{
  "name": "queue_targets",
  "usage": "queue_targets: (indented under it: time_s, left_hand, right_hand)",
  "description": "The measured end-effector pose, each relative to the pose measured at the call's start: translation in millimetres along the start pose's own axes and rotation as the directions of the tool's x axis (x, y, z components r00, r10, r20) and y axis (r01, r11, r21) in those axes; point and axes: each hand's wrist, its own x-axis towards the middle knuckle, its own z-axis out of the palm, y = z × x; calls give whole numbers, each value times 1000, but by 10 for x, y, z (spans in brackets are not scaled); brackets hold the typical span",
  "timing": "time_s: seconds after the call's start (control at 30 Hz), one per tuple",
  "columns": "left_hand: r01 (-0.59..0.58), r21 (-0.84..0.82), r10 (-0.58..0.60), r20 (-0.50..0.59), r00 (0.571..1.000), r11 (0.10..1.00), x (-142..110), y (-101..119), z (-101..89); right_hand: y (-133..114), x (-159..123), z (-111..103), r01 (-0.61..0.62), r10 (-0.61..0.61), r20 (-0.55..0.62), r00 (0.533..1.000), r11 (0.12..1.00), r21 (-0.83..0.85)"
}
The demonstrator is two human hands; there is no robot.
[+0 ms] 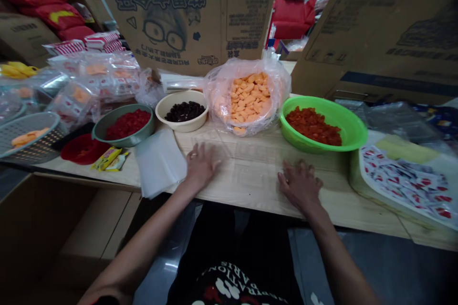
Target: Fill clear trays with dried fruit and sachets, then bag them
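Note:
Clear plastic trays (251, 167), hard to make out against the wood, lie flat between my two hands. My left hand (200, 166) is at their left side, palm down, with its fingers apart and partly smeared by motion. At the right side, my right hand (300, 185) is low over the table, fingers spread. Nothing shows in either hand. Left of my left hand is a stack of clear plastic bags (159, 162). Beyond the trays sits an open plastic bag of orange pieces (250, 97). A green bowl (352, 128) of dark orange-red pieces stands beyond my right hand.
Further left are a cream bowl (164, 119) with dark pieces, a grey-green bowl (139, 138) with red pieces, a red bowl (77, 155) and a grey basket (46, 136). A bin (358, 178) of small printed packets stands right. Cardboard boxes (246, 9) line the back.

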Motion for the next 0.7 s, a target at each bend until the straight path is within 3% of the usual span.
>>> queue_targets:
  time_s: [0.07, 0.13, 0.3, 0.43, 0.53, 0.7]
  left_hand:
    - [-166, 98, 153, 125, 980, 981, 17, 114, 158]
    - [-262, 77, 242, 202, 949, 962, -9, 145, 225]
    - [-420, -62, 422, 221, 879, 906, -309, 211, 211]
    - [-453, -56, 449, 282, 848, 890, -496, 476, 336]
    - [-461, -1, 443, 281, 851, 887, -502, 615, 468]
    - [-455, 51, 432, 231, 872, 889, -434, 500, 540]
  right_hand:
    - [58, 78, 13, 31, -31, 29, 999, 1000, 5]
    - [179, 107, 33, 64, -64, 39, 997, 998, -5]
    - [463, 19, 78, 117, -115, 50, 992, 992, -36]
    - [400, 53, 70, 126, -125, 41, 991, 991, -43]
    - [274, 121, 57, 175, -173, 49, 984, 984, -29]
    - [142, 81, 110, 292, -292, 8, 956, 956, -4]
